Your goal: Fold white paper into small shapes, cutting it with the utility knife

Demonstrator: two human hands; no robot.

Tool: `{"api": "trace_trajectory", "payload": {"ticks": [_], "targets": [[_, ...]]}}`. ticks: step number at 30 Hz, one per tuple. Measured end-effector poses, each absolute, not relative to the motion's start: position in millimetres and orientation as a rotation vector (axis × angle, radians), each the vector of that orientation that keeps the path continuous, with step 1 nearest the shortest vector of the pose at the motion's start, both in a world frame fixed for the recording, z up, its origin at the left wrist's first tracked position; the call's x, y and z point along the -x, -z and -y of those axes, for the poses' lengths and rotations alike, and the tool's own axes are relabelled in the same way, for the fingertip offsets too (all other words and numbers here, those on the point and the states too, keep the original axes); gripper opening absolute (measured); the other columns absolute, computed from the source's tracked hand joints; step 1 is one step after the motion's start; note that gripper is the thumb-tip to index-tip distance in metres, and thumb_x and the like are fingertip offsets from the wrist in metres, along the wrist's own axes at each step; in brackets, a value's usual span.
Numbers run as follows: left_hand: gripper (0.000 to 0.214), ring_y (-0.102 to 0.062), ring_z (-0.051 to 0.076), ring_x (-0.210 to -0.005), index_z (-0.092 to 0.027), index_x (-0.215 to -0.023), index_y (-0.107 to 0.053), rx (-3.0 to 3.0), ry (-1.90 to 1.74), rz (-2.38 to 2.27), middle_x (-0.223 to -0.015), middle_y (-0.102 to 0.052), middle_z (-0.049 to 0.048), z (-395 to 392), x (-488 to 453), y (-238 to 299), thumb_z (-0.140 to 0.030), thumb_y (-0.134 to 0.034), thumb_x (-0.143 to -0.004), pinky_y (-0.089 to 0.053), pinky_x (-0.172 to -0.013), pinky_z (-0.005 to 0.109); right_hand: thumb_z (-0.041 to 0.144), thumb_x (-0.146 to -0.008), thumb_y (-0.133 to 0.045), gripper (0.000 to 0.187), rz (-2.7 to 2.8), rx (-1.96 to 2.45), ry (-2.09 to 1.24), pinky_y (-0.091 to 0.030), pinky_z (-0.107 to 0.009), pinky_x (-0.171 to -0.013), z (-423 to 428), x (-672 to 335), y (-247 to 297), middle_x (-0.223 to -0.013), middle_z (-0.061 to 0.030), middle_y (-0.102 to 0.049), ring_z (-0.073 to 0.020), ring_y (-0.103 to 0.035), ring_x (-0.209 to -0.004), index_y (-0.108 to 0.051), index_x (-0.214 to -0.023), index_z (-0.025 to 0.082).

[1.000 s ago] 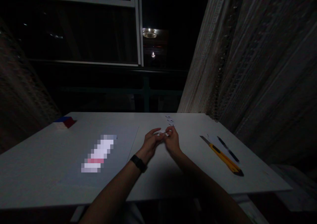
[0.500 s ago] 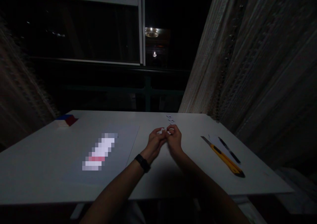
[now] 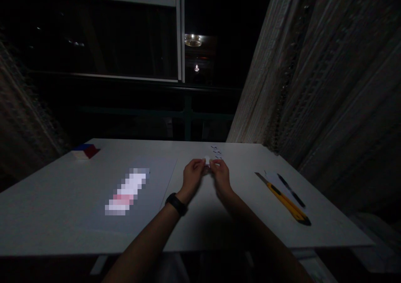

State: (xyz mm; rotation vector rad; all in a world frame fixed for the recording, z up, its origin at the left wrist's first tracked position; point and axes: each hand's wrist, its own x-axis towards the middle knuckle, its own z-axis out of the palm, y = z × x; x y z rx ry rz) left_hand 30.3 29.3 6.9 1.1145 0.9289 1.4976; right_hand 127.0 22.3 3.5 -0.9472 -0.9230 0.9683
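Note:
A small piece of white paper (image 3: 207,160) is pinched between the fingertips of both hands, above the middle of the table. My left hand (image 3: 192,177), with a black band on its wrist, grips the paper's left side. From the right, my right hand (image 3: 222,178) grips the other side. Just beyond the hands, several small white paper pieces with dark marks (image 3: 216,152) lie in a row on the table. Fingers hide part of the held paper, and the dim light leaves its details unclear.
On the white table (image 3: 238,233), a yellow utility knife (image 3: 284,201) lies at right with its blade out, beside a black pen (image 3: 291,191). A large paper sheet (image 3: 159,178), partly pixelated, lies left. A coloured cube (image 3: 85,151) sits far left. Curtains (image 3: 260,78) hang behind.
My hands have drawn slightly apart, and the paper between them now looks flatter and shows more plainly. The left hand has shifted a little to the left.

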Motion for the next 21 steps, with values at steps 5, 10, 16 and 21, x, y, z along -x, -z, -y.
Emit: {"api": "trace_trajectory", "payload": {"ticks": [5, 10, 16, 21], "targets": [[0.032, -0.059, 0.012, -0.055, -0.01, -0.071, -0.066, -1.075, -1.468, -1.001, -0.062, -0.065, 0.0056, -29.9, -27.4, -1.8, -0.039, -0.074, -0.062, -0.048, -0.053, 0.022, 0.042, -0.06, -0.07, 0.03, 0.921, 1.015, -0.924, -0.041, -0.025, -0.055, -27.0, -132.2, 4.1, -0.058, 0.0027, -0.06, -0.0132, -0.056, -0.055, -0.054, -0.069, 0.018], [0.028, -0.059, 0.012, -0.051, -0.008, -0.069, -0.065, -0.975, -1.402, -1.005, -0.06, -0.065, 0.0068, -28.6, -28.7, -0.2, -0.029, -0.079, -0.056, -0.049, -0.052, 0.022, 0.038, -0.052, -0.075, 0.032, 0.872, 1.081, -0.904, -0.04, -0.025, -0.055, -30.9, -139.3, 9.1, -0.055, 0.0028, -0.059, -0.0124, -0.054, -0.054, -0.056, -0.065, 0.017], [0.026, -0.061, 0.014, -0.052, -0.008, -0.065, -0.064, -0.94, -1.324, -1.037, -0.059, -0.065, 0.0078, -34.4, -26.7, 3.9, -0.026, -0.08, -0.054, -0.05, -0.054, 0.025, 0.04, -0.051, -0.075, 0.033, 0.913, 1.158, -0.878, -0.04, -0.025, -0.051, -34.7, -143.3, 17.7, -0.054, 0.0022, -0.06, -0.0137, -0.055, -0.052, -0.057, -0.067, 0.017], [0.036, -0.057, 0.015, -0.05, -0.013, -0.052, -0.063, -1.433, -1.151, -1.323, -0.049, -0.06, 0.0052, -36.4, -10.8, 0.0, -0.045, -0.065, -0.068, -0.039, -0.051, 0.024, 0.039, -0.055, -0.072, 0.025, 1.066, 1.4, -0.732, -0.039, -0.026, -0.051, -34.4, -153.0, 19.5, -0.054, 0.0022, -0.06, -0.0156, -0.057, -0.053, -0.058, -0.063, 0.02]]}}
